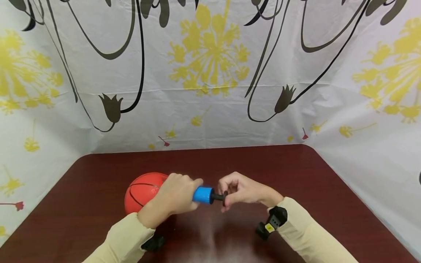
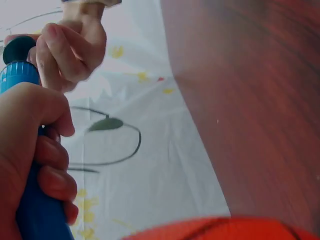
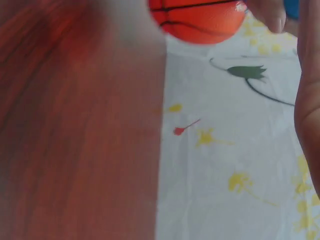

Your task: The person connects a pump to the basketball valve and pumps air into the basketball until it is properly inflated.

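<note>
My left hand [image 1: 177,193] wraps its fingers round the blue barrel of a hand pump [image 1: 203,195], which lies sideways above the table. At the pump's right end, my right hand [image 1: 241,190] pinches the black handle [image 1: 225,198] between thumb and fingers. A short length of black rod shows between handle and barrel. Behind and left of the left hand sits an orange-red ball [image 1: 144,190] with black lines, partly covered by that hand. The left wrist view shows the left fingers [image 2: 57,182] curled round the blue barrel. The pump's far end is hidden behind the left hand.
A dark reddish-brown table [image 1: 296,175] spreads under both hands, with rounded back corners. A white cloth [image 1: 204,120] printed with yellow and grey flowers hangs behind it and along both sides. Each wrist wears a black device, the right one [image 1: 274,221] in plain sight.
</note>
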Demonstrator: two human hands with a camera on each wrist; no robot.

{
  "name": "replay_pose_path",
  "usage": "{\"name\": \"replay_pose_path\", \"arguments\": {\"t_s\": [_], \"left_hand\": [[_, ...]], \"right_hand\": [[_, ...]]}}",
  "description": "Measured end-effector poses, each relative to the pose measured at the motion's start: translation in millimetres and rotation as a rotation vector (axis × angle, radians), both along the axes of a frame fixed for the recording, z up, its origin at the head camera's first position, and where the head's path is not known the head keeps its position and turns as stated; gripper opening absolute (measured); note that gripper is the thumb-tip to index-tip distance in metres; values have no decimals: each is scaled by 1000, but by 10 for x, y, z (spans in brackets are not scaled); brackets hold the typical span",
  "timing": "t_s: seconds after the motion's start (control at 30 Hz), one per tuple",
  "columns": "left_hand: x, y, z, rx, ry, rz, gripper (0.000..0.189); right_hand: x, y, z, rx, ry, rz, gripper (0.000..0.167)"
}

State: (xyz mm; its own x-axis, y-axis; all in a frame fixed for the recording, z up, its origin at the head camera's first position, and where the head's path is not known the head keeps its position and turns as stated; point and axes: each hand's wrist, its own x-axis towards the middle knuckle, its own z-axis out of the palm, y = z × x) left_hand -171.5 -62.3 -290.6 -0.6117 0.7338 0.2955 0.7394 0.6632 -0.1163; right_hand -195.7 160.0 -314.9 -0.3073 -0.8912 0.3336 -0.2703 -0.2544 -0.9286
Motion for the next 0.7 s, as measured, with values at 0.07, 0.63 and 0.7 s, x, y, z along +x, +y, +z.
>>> {"name": "replay_pose_path", "arguments": {"t_s": [0.07,0.63,0.7], "left_hand": [[-2,5,-6,8,-4,-19,25],[-69,-139,-61,-49,-23,61,28],[-71,-100,-63,-42,-30,63,27]], "right_hand": [[16,18,38,29,-11,-13,30],[-53,73,-75,69,217,-107,19],[-56,-21,-82,67,198,-139,18]]}}
